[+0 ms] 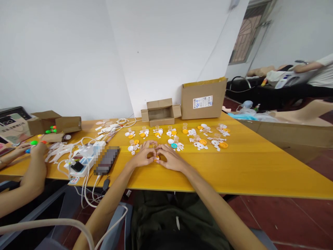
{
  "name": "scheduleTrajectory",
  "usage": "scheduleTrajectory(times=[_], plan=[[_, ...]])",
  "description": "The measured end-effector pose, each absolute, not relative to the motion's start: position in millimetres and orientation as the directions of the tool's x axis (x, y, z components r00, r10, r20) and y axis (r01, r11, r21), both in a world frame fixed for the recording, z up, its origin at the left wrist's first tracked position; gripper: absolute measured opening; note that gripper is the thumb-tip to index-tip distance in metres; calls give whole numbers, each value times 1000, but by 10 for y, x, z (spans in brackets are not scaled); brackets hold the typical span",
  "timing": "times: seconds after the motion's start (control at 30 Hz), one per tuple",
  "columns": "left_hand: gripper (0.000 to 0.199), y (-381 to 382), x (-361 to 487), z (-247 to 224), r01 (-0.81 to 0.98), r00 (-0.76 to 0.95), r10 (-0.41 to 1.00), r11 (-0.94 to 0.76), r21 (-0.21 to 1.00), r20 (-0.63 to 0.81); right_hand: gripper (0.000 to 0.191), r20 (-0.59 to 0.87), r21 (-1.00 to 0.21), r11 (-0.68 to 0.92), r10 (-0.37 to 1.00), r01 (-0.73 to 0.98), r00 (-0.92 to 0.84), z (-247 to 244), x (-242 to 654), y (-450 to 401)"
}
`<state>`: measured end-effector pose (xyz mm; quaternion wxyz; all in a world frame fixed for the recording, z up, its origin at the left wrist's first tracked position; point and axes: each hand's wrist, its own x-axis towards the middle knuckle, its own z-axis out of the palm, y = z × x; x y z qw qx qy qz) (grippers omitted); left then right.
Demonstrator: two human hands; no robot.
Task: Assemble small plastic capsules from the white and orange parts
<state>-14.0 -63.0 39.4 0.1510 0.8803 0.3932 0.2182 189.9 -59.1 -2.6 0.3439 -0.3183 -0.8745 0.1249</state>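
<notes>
My left hand (143, 155) and my right hand (170, 158) meet low over the table, fingers curled inward so that they form a ring. Between the thumbs sits a small orange and white plastic part (156, 158), touched from both sides. A clear plastic cup (155, 147) shows partly behind it, near the fingertips; my fingers hide the rest. Just beyond my right hand lies a group with a teal disc (174, 146) and white pieces. Left of my left hand is another group with an orange disc (136, 141) and dotted white pieces.
Several similar groups of clear cups, discs and white pieces (200, 143) spread across the table (234, 173). Behind stand a small open carton (161, 116) and a larger box (204, 100). Left are a phone (107, 160), a power strip (90, 158), cables and a co-worker's hand (39, 151).
</notes>
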Motion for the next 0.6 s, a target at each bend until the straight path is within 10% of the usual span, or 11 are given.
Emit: scheduleTrajectory(times=[0.6], plan=[[8,-623,-139,396,634,596,768,-629,449,235,12,510,-435,763,646,478,-568,-1,1917,-603]])
